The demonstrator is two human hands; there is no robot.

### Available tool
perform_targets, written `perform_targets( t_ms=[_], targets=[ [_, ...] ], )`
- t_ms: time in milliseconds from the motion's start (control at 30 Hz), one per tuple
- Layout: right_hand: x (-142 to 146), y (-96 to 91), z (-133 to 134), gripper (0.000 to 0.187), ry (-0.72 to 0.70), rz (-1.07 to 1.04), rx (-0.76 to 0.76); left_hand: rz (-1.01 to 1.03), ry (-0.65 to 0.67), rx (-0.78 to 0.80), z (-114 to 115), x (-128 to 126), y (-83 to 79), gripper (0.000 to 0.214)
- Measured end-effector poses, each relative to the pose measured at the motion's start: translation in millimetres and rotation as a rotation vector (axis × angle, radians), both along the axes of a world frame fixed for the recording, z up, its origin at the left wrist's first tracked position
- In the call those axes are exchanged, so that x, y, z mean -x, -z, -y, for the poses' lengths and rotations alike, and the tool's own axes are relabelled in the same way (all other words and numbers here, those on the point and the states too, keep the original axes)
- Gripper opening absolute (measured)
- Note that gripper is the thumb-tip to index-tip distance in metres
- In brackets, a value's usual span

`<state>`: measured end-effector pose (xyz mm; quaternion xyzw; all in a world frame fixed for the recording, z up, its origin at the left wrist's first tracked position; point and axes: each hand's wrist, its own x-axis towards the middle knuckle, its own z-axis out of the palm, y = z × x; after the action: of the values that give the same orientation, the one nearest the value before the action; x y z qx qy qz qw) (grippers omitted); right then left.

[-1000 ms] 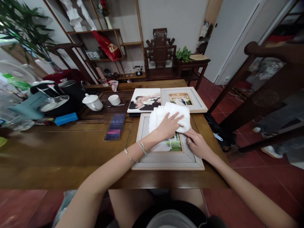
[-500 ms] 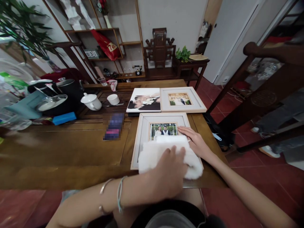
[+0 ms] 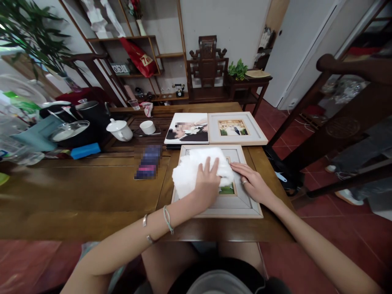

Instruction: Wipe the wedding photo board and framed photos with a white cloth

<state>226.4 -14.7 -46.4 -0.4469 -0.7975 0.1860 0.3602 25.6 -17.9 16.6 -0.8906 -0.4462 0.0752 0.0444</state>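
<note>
A white cloth (image 3: 196, 169) lies bunched over the upper left of a framed photo (image 3: 202, 210) on the table. My left hand (image 3: 208, 179) presses on the cloth, fingers spread over it and gripping it against the frame. Most of the picture is covered; a green strip of it shows below the cloth. On the frame's right side rests my right hand (image 3: 252, 181), fingers stretched out flat with the tips near the picture's edge. It wears a ring and holds nothing.
Behind stand a photo panel (image 3: 187, 128) and a second framed photo (image 3: 260, 132), side by side. A pixelated dark item (image 3: 148, 162) lies left on the wooden table (image 3: 92, 192). Farther left are a white cup (image 3: 147, 127), a lidded teapot (image 3: 120, 130) and a blue box (image 3: 85, 151).
My left hand has slid the cloth away from me and to the left, from the frame's lower part to its upper left. My right hand stays in about the same place.
</note>
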Motion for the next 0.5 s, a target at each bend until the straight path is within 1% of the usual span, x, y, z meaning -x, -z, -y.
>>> perform_targets(
  t_ms=[67,133,233,300,333,367,400,433,500],
  targets=[
    [-0.3,-0.1,0.0,0.060,0.003,0.004,-0.001,0.049,0.061,0.040,-3.6,4.5,-3.3,0.029],
    [-0.2,-0.6,0.3,0.059,0.010,0.003,0.004,0.032,0.140,0.150,5.5,7.7,-13.4,0.033],
    [0.3,-1.6,0.9,0.059,0.018,0.002,0.019,-0.034,0.241,0.336,36.6,13.0,-38.0,0.040],
    [0.5,-1.8,1.1,0.061,0.013,0.002,0.027,-0.040,0.300,0.408,58.8,18.5,-52.3,0.039],
    [0.4,-1.6,1.1,0.062,0.010,0.003,0.028,-0.033,0.320,0.429,67.4,21.8,-56.2,0.038],
    [0.2,-1.4,1.0,0.063,0.006,0.004,0.029,-0.022,0.330,0.439,73.3,25.1,-57.0,0.037],
    [0.0,-1.0,1.0,0.063,0.004,0.006,0.030,-0.013,0.325,0.431,76.1,28.3,-54.5,0.037],
    [-0.2,-0.5,0.9,0.063,0.002,0.007,0.031,-0.007,0.302,0.396,75.5,31.5,-49.0,0.035],
    [-0.7,0.2,0.7,0.063,-0.004,0.007,0.030,0.000,0.208,0.256,65.0,37.6,-31.5,0.029]
  ],
)
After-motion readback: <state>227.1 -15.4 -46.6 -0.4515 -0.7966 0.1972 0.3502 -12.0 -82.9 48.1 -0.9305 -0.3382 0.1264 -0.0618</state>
